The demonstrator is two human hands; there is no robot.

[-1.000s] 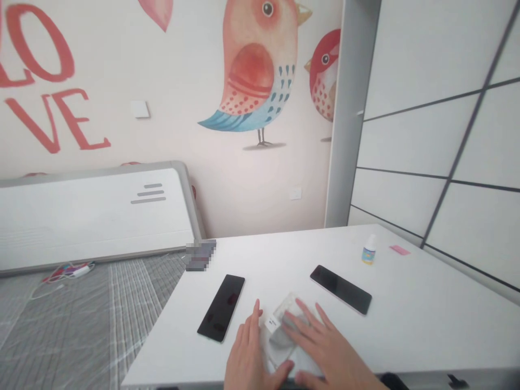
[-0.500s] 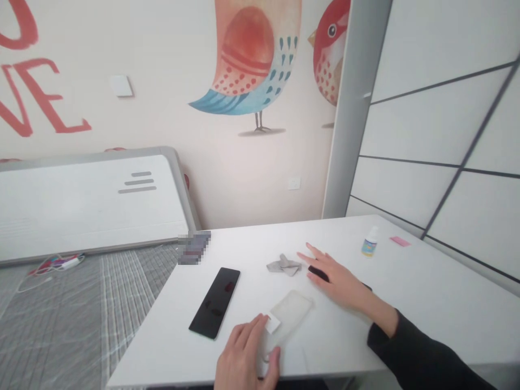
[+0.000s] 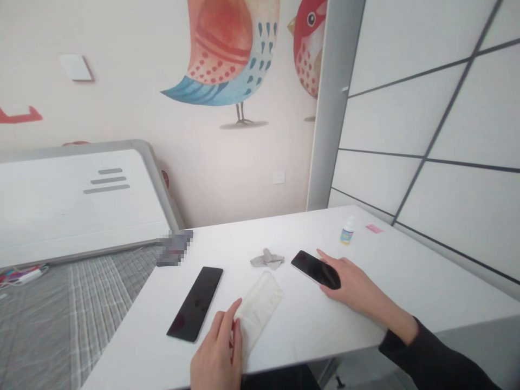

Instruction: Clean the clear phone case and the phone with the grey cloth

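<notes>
My left hand [image 3: 217, 346] is closed at the near left edge of a clear phone case [image 3: 262, 306], thumb and fingers drawn together on it. The case lies flat on the white table, its near end partly behind the hand. Gripped by its two long edges, a black smartphone [image 3: 312, 268] is in my right hand [image 3: 351, 281], which covers its right end. To the left of the case lies a larger black phone [image 3: 196, 304], screen up. A crumpled grey cloth [image 3: 268, 260] rests beyond the case, between the two phones.
Toward the table's back right stand a small white bottle [image 3: 347, 232] with a coloured label and a pink slip [image 3: 374, 228]. A blurred dark item [image 3: 175, 248] lies at the back left corner. White panelled doors [image 3: 467, 227] flank the table's right side.
The view has swung right. My right hand has gone from lying spread over the smartphone to gripping its edges. My left fingers have closed at the case; the small white square there is out of sight.
</notes>
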